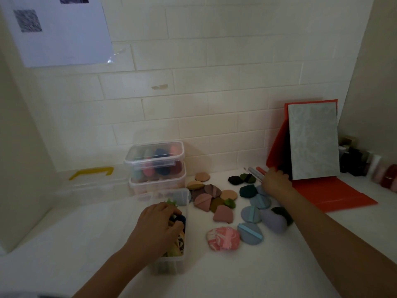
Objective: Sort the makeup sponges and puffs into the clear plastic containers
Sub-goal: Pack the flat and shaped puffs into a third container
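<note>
1. The step in hand looks like filling the open container, a clear plastic tub at the front of the white counter. The left hand is down inside it, fingers and thumb curled round a dark blue puff on top of the pieces already packed.
2. The right hand reaches to the far edge of the loose pile, beside the pens. Its fingers bend downward, but whether they have closed on anything cannot be told.
3. The next move probably calls for letting go of the blue puff and bringing another piece across.
4. Many pieces lie unsorted on the counter: a pink marbled puff, plump and cushion-like; a grey-blue puff, a flat teardrop with a ribbon strap; a smooth lavender sponge, rounded like an egg.
5. Behind, two lidded containers stand stacked, rigid and see-through, with coloured pieces showing inside.
</note>
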A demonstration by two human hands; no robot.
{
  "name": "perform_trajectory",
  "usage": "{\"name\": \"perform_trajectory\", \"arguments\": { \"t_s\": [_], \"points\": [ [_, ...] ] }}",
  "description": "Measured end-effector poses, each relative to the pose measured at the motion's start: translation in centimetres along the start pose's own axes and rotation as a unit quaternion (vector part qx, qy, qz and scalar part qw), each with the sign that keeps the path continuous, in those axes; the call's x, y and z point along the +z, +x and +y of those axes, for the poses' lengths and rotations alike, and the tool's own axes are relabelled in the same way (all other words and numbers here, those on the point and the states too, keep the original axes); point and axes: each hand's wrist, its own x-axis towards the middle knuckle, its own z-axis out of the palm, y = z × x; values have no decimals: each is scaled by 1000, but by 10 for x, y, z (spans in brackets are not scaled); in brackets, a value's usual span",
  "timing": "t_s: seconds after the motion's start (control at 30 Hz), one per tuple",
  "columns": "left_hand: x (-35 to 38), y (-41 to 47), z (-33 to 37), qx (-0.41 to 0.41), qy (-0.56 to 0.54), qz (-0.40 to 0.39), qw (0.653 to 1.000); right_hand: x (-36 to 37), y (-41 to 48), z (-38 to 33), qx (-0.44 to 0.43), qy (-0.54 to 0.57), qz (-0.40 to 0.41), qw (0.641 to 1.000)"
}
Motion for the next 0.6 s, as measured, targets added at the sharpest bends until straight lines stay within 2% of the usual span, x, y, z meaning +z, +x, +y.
{"name": "perform_trajectory", "arguments": {
  "t_s": [0.17, 0.3, 0.4, 0.6],
  "points": [
    [0, 0, 0, -2, 1, -1, 1000, -11, -10, -1, -25, -5, 1, 1000],
    [0, 0, 1, -1, -1, 5, 1000, -23, -25, -10, -141, -18, 39, 989],
    [1, 0, 1, -7, -5, 10, 1000, -26, -38, -27, -224, 23, -7, 974],
    [2, 0, 3, -22, -4, 23, 999, -16, -57, -70, -319, 106, -99, 936]
  ]
}}
